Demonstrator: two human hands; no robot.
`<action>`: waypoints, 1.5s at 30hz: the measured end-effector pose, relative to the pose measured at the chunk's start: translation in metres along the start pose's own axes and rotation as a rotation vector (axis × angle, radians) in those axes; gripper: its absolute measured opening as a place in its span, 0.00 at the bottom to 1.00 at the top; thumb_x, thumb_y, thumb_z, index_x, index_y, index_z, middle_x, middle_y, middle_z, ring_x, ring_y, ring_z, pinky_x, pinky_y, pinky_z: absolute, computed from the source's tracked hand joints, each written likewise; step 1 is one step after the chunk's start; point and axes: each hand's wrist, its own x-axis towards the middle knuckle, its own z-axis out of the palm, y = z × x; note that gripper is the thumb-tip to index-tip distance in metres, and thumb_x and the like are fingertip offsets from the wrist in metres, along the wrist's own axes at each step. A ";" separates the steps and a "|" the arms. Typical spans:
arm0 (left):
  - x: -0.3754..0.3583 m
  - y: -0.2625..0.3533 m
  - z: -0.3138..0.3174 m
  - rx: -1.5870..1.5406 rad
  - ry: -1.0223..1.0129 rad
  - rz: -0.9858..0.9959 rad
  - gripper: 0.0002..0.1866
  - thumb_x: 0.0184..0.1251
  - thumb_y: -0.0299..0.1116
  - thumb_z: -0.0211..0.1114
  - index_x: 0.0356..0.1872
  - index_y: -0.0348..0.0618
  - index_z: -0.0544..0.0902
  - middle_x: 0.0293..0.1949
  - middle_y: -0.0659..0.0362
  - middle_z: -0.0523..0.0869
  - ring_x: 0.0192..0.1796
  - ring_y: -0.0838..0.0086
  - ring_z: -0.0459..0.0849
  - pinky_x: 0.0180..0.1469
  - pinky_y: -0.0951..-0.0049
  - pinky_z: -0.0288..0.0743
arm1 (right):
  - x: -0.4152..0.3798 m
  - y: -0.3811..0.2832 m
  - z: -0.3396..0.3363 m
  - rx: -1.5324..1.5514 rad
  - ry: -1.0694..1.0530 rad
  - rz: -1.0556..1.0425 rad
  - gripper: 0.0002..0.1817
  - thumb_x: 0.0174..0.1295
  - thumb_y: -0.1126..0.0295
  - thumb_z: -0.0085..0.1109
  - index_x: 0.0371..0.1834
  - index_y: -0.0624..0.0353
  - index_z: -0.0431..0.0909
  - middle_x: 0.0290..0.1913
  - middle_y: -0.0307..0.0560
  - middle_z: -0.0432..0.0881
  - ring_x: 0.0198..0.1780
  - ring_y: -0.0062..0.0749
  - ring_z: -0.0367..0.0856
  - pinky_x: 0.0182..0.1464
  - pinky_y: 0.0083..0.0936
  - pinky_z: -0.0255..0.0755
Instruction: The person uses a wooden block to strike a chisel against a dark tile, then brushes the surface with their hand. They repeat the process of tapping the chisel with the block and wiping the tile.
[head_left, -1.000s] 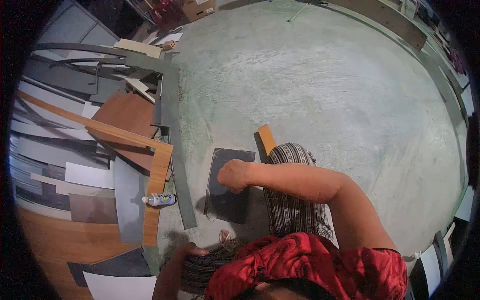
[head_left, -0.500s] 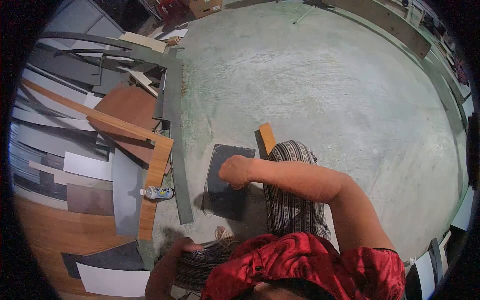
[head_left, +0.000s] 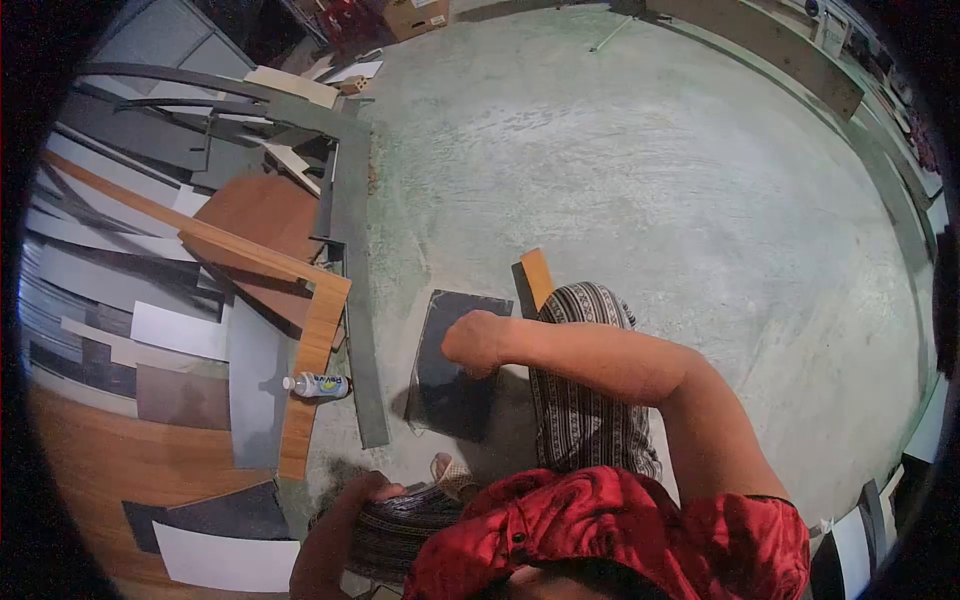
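Little has moved: right hand (head_left: 475,342) stays curled over the dark sheet (head_left: 457,405) near its far edge, grip hidden. Left hand (head_left: 381,487) rests on trousers (head_left: 405,528), fingers unclear.

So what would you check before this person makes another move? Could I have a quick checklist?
1. Dark panel flat on the floor: ok, it appears to lie flat.
2. Panel fully visible: not ok; the right hand covers part.
3. Whether that hand grips anything: cannot tell; its underside is hidden.
4. Left hand away from the panel: ok, it is at the left leg.
5. Revive bottle apart from the panel: ok, a grey strip lies between.
6. Wood strip clear of the right leg: cannot tell; its near end is hidden.
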 end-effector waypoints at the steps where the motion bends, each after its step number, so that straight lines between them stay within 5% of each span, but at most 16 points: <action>1: -0.001 0.000 -0.001 -0.006 0.001 0.007 0.31 0.46 0.63 0.61 0.39 0.46 0.84 0.42 0.47 0.84 0.44 0.57 0.83 0.49 0.61 0.73 | -0.001 -0.001 -0.002 -0.002 -0.041 0.030 0.09 0.39 0.73 0.58 0.25 0.64 0.81 0.31 0.56 0.82 0.38 0.50 0.82 0.36 0.40 0.76; 18: 0.020 -0.012 -0.006 -0.124 -0.005 0.153 0.27 0.50 0.61 0.59 0.39 0.49 0.85 0.40 0.47 0.84 0.41 0.58 0.83 0.47 0.61 0.73 | -0.007 -0.003 0.000 0.021 0.015 0.033 0.09 0.37 0.74 0.58 0.24 0.65 0.81 0.29 0.56 0.82 0.38 0.50 0.82 0.35 0.41 0.76; 20: 0.064 -0.040 0.012 0.277 0.102 0.578 0.19 0.57 0.55 0.58 0.38 0.54 0.84 0.32 0.52 0.85 0.34 0.61 0.83 0.41 0.62 0.74 | -0.007 -0.005 -0.004 0.033 0.027 0.042 0.09 0.37 0.74 0.58 0.24 0.65 0.81 0.29 0.56 0.82 0.37 0.50 0.82 0.35 0.41 0.76; 33: -0.047 0.063 -0.054 0.045 0.033 0.206 0.16 0.60 0.51 0.57 0.37 0.53 0.84 0.27 0.56 0.83 0.32 0.61 0.82 0.37 0.65 0.74 | -0.003 -0.001 0.002 0.009 -0.019 0.009 0.09 0.37 0.73 0.58 0.25 0.63 0.81 0.29 0.56 0.81 0.37 0.51 0.81 0.37 0.41 0.75; 35: -0.001 0.032 -0.056 -0.616 -0.202 -0.013 0.17 0.60 0.51 0.58 0.36 0.50 0.83 0.26 0.55 0.82 0.33 0.61 0.82 0.38 0.65 0.74 | 0.000 -0.001 0.002 -0.008 -0.017 0.005 0.09 0.37 0.73 0.58 0.24 0.62 0.80 0.29 0.56 0.81 0.38 0.51 0.81 0.37 0.41 0.75; 37: -0.036 0.074 -0.085 0.198 0.470 0.662 0.19 0.57 0.50 0.61 0.38 0.44 0.82 0.28 0.53 0.82 0.33 0.60 0.82 0.38 0.65 0.74 | 0.007 0.000 0.008 -0.015 0.024 0.012 0.09 0.38 0.73 0.57 0.25 0.62 0.80 0.28 0.55 0.81 0.38 0.51 0.81 0.37 0.42 0.74; 39: -0.071 0.131 -0.111 -0.415 0.537 0.321 0.22 0.52 0.47 0.66 0.41 0.40 0.80 0.31 0.52 0.82 0.38 0.59 0.82 0.42 0.66 0.74 | 0.011 0.000 0.012 -0.023 0.062 -0.026 0.09 0.38 0.73 0.57 0.26 0.62 0.80 0.28 0.55 0.81 0.37 0.51 0.81 0.36 0.42 0.74; 42: -0.083 0.180 -0.133 -0.367 0.665 0.307 0.29 0.48 0.44 0.70 0.51 0.40 0.75 0.42 0.50 0.79 0.48 0.57 0.78 0.50 0.64 0.73 | 0.017 0.003 0.022 -0.011 0.154 -0.086 0.08 0.40 0.72 0.57 0.26 0.61 0.79 0.28 0.54 0.80 0.37 0.50 0.80 0.35 0.42 0.74; 44: -0.068 0.193 -0.131 -0.504 0.995 0.467 0.37 0.46 0.42 0.72 0.59 0.43 0.67 0.52 0.49 0.74 0.57 0.54 0.72 0.57 0.61 0.68 | 0.020 0.000 0.025 0.008 0.207 -0.123 0.08 0.40 0.72 0.57 0.26 0.60 0.79 0.27 0.54 0.80 0.36 0.50 0.80 0.35 0.42 0.74; 45: -0.064 0.201 -0.134 -0.519 0.999 0.470 0.37 0.46 0.42 0.72 0.59 0.43 0.67 0.52 0.49 0.74 0.57 0.54 0.72 0.57 0.61 0.68 | 0.020 -0.003 0.023 0.034 0.210 -0.115 0.08 0.41 0.71 0.57 0.26 0.60 0.79 0.28 0.54 0.80 0.36 0.50 0.80 0.35 0.41 0.74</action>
